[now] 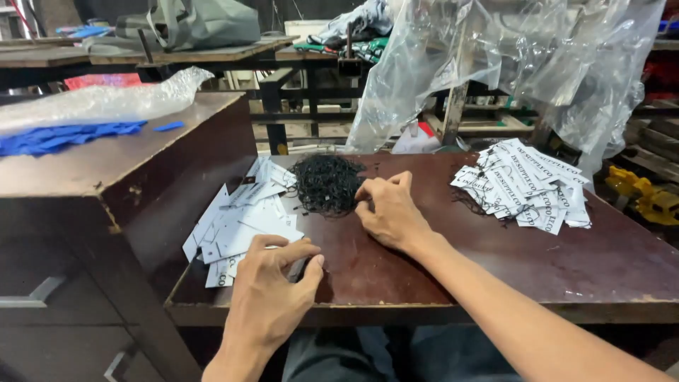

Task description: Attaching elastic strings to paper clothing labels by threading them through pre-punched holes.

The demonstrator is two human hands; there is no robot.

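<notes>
Your left hand (272, 283) sits at the near left part of the dark brown worktop (495, 262), fingers curled in and thumb meeting them, pinching the edge of a white paper tag (272, 244) at the near end of the loose heap of unstrung tags (237, 223). That heap spreads along the worktop's left side, running back toward the tangle of black string loops (327, 182).

Your right hand (389, 211) lies just right of that tangle, knuckles up, fingertips pressed together at its right edge and picking at the strings; whether one loop is already caught between the fingertips is too small to tell.

Well apart, on the far right of the worktop, lies a second pile of white printed tags (527, 185), with thin black loops showing at its left edge.

To your left stands a higher brown cabinet (106, 170) carrying blue fabric pieces (64, 138) and a crumpled clear plastic bag (106, 99). Behind the worktop hangs a large sheet of clear plastic (523, 64), and a grey bag (201, 25) rests on a bench further back.
</notes>
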